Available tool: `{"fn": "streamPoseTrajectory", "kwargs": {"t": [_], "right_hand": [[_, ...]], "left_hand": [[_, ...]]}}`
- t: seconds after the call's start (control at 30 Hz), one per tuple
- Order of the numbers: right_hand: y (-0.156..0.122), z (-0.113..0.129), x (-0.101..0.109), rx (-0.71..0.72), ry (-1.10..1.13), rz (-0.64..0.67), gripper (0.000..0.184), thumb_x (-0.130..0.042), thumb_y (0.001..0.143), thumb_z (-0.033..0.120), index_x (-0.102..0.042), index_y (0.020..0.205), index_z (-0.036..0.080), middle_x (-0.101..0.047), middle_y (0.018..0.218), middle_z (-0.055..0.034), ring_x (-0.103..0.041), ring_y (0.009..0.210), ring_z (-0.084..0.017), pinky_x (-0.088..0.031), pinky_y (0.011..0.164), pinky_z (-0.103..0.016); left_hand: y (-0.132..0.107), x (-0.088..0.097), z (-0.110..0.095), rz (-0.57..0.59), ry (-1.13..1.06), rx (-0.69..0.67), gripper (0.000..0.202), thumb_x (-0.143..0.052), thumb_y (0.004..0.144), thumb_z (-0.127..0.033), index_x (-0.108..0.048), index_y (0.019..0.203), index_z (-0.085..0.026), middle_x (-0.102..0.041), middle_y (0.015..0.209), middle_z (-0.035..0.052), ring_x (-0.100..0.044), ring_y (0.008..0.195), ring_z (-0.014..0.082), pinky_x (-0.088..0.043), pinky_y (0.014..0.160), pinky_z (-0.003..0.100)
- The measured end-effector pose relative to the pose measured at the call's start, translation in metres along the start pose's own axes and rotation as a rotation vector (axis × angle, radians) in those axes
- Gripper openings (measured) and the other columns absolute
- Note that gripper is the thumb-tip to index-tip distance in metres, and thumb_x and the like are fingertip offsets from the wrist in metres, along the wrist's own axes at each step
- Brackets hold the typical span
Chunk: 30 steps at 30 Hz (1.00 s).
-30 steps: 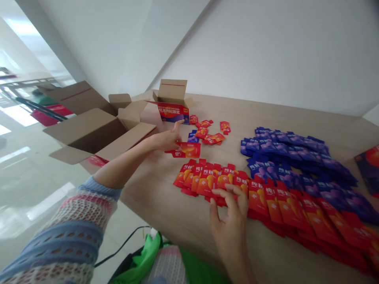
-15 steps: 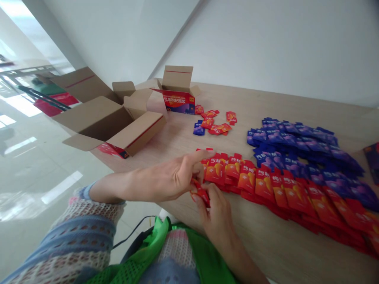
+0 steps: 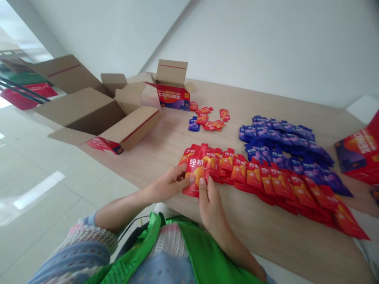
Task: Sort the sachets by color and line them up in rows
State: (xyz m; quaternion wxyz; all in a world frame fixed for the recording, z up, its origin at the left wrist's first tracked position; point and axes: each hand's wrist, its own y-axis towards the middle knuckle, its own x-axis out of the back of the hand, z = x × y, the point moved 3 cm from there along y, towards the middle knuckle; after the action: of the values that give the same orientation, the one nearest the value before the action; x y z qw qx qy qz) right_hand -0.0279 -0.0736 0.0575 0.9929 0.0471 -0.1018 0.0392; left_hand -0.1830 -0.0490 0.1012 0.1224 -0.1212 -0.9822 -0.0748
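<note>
A red pouch (image 3: 196, 170) with an orange fruit print is held upright between both hands, its front facing me. My left hand (image 3: 170, 182) pinches its left edge, thumb on the front. My right hand (image 3: 211, 201) grips the lower right edge the same way. Just behind it starts a long overlapping row of red pouches (image 3: 254, 175) that runs off to the right. Rows of blue pouches (image 3: 281, 136) lie behind the red ones. Any further pouches behind the held one are hidden.
A large open cardboard box (image 3: 97, 114) stands at the table's left edge. Farther back is a smaller open red box (image 3: 174, 96), with loose red pouches (image 3: 213, 125) and a blue pouch (image 3: 194, 124) beside it. Another red box (image 3: 358, 152) stands at the right.
Half a second ago the red pouch was tilted and folded low between my hands; now it is upright and flat-faced. My left hand has drawn back from over the row. The view has shifted right.
</note>
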Motion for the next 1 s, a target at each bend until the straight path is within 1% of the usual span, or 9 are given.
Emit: {"fn": "streamPoseTrajectory", "kwargs": {"t": [0.07, 0.13, 0.27, 0.37, 0.47, 0.63, 0.8, 0.87, 1.0], "right_hand": [[-0.004, 0.004, -0.001, 0.031, 0.006, 0.003, 0.032, -0.040, 0.103, 0.043, -0.055, 0.119, 0.020, -0.068, 0.102, -0.0085, -0.065, 0.093, -0.020, -0.051, 0.079, -0.032], [-0.006, 0.008, -0.001, 0.073, 0.000, -0.013, 0.029, -0.039, 0.102, 0.033, -0.048, 0.127, 0.020, -0.065, 0.093, -0.0038, -0.063, 0.084, -0.017, -0.049, 0.075, -0.030], [-0.007, 0.011, 0.001, 0.162, -0.079, -0.063, 0.033, -0.034, 0.097, 0.016, -0.041, 0.130, 0.018, -0.058, 0.080, 0.0017, -0.059, 0.074, -0.015, -0.046, 0.072, -0.028], [-0.006, 0.013, 0.001, 0.235, -0.158, -0.057, 0.037, -0.034, 0.092, 0.010, -0.047, 0.126, 0.019, -0.059, 0.085, -0.0001, -0.060, 0.078, -0.015, -0.045, 0.076, -0.029], [-0.006, 0.014, 0.005, 0.289, -0.214, -0.076, 0.041, -0.035, 0.087, 0.005, -0.054, 0.121, 0.019, -0.060, 0.089, -0.0021, -0.060, 0.084, -0.015, -0.045, 0.080, -0.030], [-0.005, 0.020, 0.021, 0.332, -0.262, -0.163, 0.042, -0.033, 0.083, 0.001, -0.060, 0.109, 0.019, -0.061, 0.094, -0.0049, -0.059, 0.093, -0.017, -0.046, 0.086, -0.033], [-0.006, 0.024, 0.039, 0.322, -0.295, -0.247, 0.040, -0.034, 0.083, 0.001, -0.060, 0.106, 0.020, -0.058, 0.105, -0.0082, -0.058, 0.100, -0.019, -0.048, 0.090, -0.036], [-0.006, 0.023, 0.045, 0.301, -0.320, -0.317, 0.040, -0.035, 0.085, 0.002, -0.061, 0.109, 0.020, -0.052, 0.114, -0.0107, -0.057, 0.101, -0.020, -0.049, 0.089, -0.038], [-0.004, 0.020, 0.058, 0.244, -0.412, -0.510, 0.033, -0.039, 0.092, 0.010, -0.058, 0.118, 0.017, -0.039, 0.130, -0.0163, -0.050, 0.114, -0.024, -0.047, 0.096, -0.046]], "left_hand": [[0.001, 0.000, 0.003, -0.073, -0.029, 0.066, 0.032, -0.054, 0.095, -0.051, -0.064, 0.097, -0.020, -0.067, 0.077, 0.0032, -0.063, 0.070, 0.0176, -0.050, 0.058, 0.028], [0.004, 0.006, 0.006, -0.197, 0.019, 0.107, 0.033, -0.047, 0.099, -0.048, -0.061, 0.094, -0.019, -0.064, 0.073, 0.0018, -0.057, 0.061, 0.0144, -0.046, 0.054, 0.026], [0.021, 0.012, 0.016, -0.409, 0.238, 0.079, 0.028, -0.039, 0.102, -0.040, -0.056, 0.096, -0.019, -0.062, 0.073, 0.0013, -0.055, 0.060, 0.0140, -0.043, 0.056, 0.026], [0.036, -0.002, 0.024, -0.512, 0.283, 0.057, 0.021, -0.035, 0.103, -0.034, -0.050, 0.103, -0.019, -0.064, 0.079, 0.0030, -0.058, 0.066, 0.0150, -0.044, 0.060, 0.026], [0.048, -0.026, 0.026, -0.563, 0.314, 0.107, 0.019, -0.033, 0.103, -0.029, -0.046, 0.113, -0.018, -0.064, 0.080, 0.0037, -0.060, 0.066, 0.0161, -0.044, 0.061, 0.026], [0.069, -0.065, 0.017, -0.434, 0.505, 0.235, 0.035, -0.040, 0.096, -0.020, -0.040, 0.131, -0.015, -0.065, 0.075, 0.0052, -0.064, 0.067, 0.0227, -0.046, 0.063, 0.031], [0.085, -0.091, 0.011, -0.268, 0.759, 0.314, 0.046, -0.036, 0.093, -0.011, -0.041, 0.138, -0.013, -0.068, 0.077, 0.0111, -0.070, 0.075, 0.0283, -0.051, 0.069, 0.035], [0.087, -0.097, 0.011, -0.252, 0.845, 0.313, 0.044, -0.037, 0.094, -0.014, -0.044, 0.138, -0.013, -0.069, 0.084, 0.0129, -0.071, 0.081, 0.0282, -0.052, 0.071, 0.035], [0.085, -0.105, 0.014, -0.261, 0.991, 0.325, 0.035, -0.041, 0.096, -0.019, -0.055, 0.128, -0.018, -0.064, 0.116, 0.0155, -0.071, 0.086, 0.0248, -0.053, 0.070, 0.032]]}}
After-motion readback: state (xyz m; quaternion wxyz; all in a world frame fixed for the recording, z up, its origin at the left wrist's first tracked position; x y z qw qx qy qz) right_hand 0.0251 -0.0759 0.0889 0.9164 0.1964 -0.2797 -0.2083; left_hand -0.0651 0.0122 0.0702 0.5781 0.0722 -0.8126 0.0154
